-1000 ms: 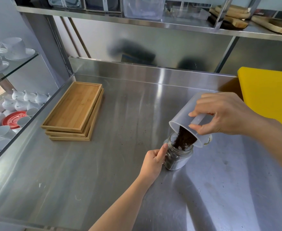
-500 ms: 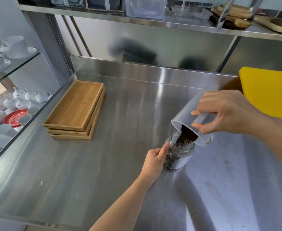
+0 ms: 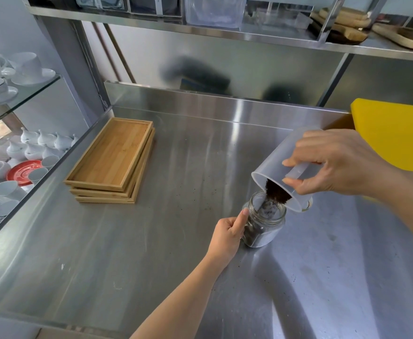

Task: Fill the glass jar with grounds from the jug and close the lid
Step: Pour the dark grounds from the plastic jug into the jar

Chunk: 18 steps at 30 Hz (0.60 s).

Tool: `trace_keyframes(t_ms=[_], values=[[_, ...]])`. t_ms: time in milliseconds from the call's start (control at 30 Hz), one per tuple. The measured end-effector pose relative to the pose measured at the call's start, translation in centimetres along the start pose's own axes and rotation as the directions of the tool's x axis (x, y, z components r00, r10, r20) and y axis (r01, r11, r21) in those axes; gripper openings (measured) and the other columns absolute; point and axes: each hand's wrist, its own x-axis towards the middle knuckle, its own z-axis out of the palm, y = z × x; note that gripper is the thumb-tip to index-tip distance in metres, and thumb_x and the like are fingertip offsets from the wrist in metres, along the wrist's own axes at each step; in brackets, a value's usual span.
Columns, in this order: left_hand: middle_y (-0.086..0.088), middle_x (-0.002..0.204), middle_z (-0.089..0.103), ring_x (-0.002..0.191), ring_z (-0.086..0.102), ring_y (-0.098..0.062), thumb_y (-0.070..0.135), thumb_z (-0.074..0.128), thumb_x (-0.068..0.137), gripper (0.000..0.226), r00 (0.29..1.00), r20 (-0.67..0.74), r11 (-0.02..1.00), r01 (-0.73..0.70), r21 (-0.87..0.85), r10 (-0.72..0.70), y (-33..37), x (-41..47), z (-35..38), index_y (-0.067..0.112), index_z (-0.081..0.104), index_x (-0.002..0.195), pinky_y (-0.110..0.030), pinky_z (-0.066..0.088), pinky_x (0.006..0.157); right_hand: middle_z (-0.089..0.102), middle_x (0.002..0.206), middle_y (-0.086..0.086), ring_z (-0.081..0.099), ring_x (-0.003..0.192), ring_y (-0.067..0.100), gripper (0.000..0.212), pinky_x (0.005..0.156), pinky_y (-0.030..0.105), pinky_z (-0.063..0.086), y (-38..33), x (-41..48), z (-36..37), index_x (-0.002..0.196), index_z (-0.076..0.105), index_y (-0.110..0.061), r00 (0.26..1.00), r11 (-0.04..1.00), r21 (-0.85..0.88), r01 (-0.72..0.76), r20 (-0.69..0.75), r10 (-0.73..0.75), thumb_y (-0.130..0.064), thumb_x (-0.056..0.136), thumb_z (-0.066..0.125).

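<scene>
A small clear glass jar (image 3: 265,225) stands open on the steel counter (image 3: 166,241), partly filled with dark grounds. My left hand (image 3: 227,234) grips its left side. My right hand (image 3: 335,162) holds a translucent plastic jug (image 3: 277,165) by its handle, tipped steeply down to the left over the jar's mouth. Dark grounds (image 3: 275,192) sit at the jug's lip and fall in a thin stream into the jar. A bit of a round object shows behind the jug's rim; I cannot tell whether it is the lid.
A stack of bamboo trays (image 3: 112,160) lies at the left of the counter. A yellow board (image 3: 396,135) leans at the right. White cups and a red saucer (image 3: 22,172) fill the glass shelves on the left. A steel shelf (image 3: 225,33) runs overhead.
The pile of grounds at the jug's lip has shrunk and drawn back from the jar's mouth, now falling as a thin stream. Both hands stay in place.
</scene>
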Motion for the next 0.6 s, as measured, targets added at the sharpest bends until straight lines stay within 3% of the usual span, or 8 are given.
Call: trace_keyframes(t_ms=[167,300,600], values=[[0.007,0.048,0.018,0.054,0.017,-0.016,0.059,0.046,0.085,0.059,1.000,-0.019,1.000,-0.005,0.011,0.006,-0.07,0.06,-0.01,0.018,0.017,0.054,-0.029,0.016,0.050,0.042,0.062,-0.006,0.037,0.057,0.016,0.027,0.043,0.028,0.034,0.11,-0.14,0.02,0.068,0.068,-0.008,1.000,1.000,-0.011,0.010,0.004,-0.010,-0.032,0.064,0.080],[0.008,0.047,0.018,0.055,0.017,-0.017,0.062,0.046,0.082,0.059,1.000,-0.012,1.000,-0.011,0.002,0.011,0.06,-0.01,-0.02,0.019,0.016,0.054,-0.032,0.016,0.053,0.043,0.063,-0.006,0.037,0.056,0.016,0.026,0.044,0.025,0.033,0.27,-0.27,0.11,0.069,0.068,-0.009,1.000,1.000,-0.008,0.016,-0.020,-0.016,-0.035,0.066,0.072],[0.008,0.047,0.017,0.054,0.016,-0.016,0.056,0.047,0.088,0.057,1.000,-0.011,1.000,0.000,0.024,0.000,0.16,-0.09,-0.14,0.022,0.016,0.052,-0.032,0.015,0.052,0.058,0.062,0.005,0.039,0.059,0.015,0.027,0.048,0.020,0.032,0.58,-0.50,0.53,0.072,0.069,-0.009,1.000,1.000,-0.024,-0.009,0.027,0.010,-0.032,0.064,0.080]])
